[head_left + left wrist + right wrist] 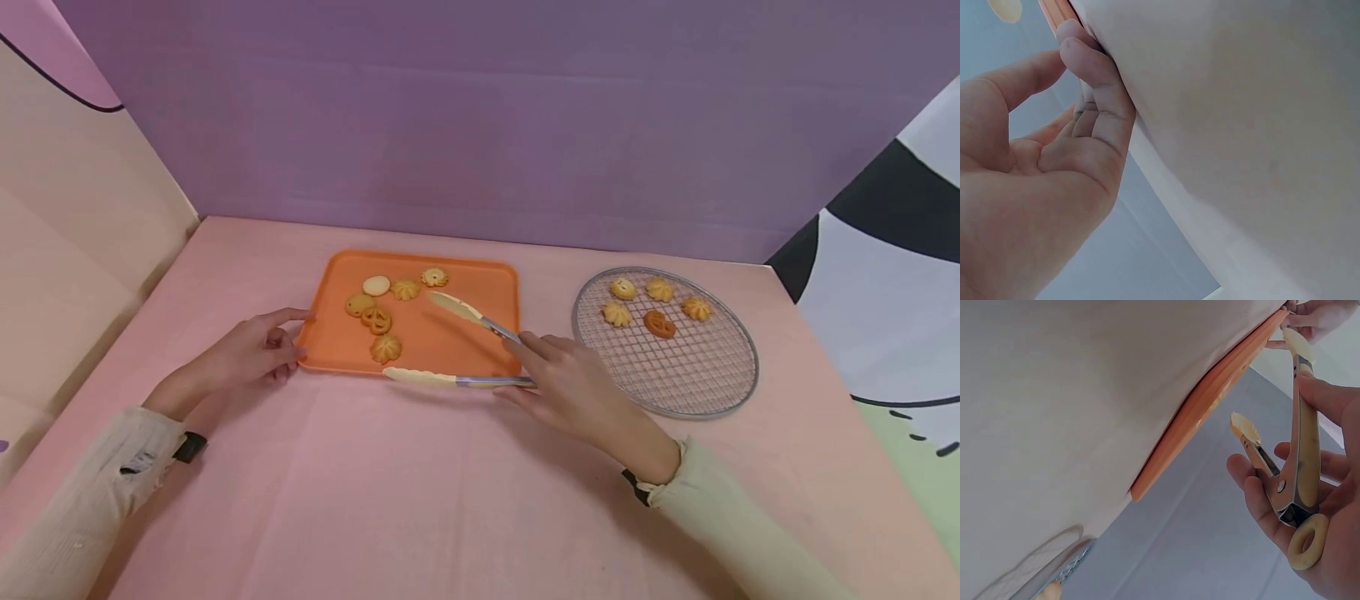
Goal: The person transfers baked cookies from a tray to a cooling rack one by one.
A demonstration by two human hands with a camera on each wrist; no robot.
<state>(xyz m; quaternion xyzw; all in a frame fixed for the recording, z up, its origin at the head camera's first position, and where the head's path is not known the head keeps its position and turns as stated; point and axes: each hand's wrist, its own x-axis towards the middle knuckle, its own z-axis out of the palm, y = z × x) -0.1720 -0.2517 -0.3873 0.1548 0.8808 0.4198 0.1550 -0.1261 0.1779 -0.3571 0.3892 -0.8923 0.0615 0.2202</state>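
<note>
My right hand (pixel 573 387) grips a pair of metal tongs (pixel 1300 450) with cream-coloured tips, its thumb along one arm and fingers under the other. The tongs' arms stand spread apart, one tip over the orange tray (pixel 465 346), the other near its front edge; nothing is between them. On the tray lie a pretzel-shaped cookie (pixel 377 320), a pale round cookie (pixel 377 286), a brown round cookie (pixel 359 305), a ring cookie (pixel 434 277) and ridged cookies (pixel 386 348). My left hand (pixel 251 350) holds the tray's left edge near the front corner, fingertips at the rim.
A round wire rack (pixel 675 379) stands right of the tray, bearing several cookies, among them a pretzel-shaped one (pixel 659 325) and a ridged one (pixel 697 309). Pink cloth (pixel 420 500) covers the table. A purple wall panel (pixel 480 150) rises behind it.
</note>
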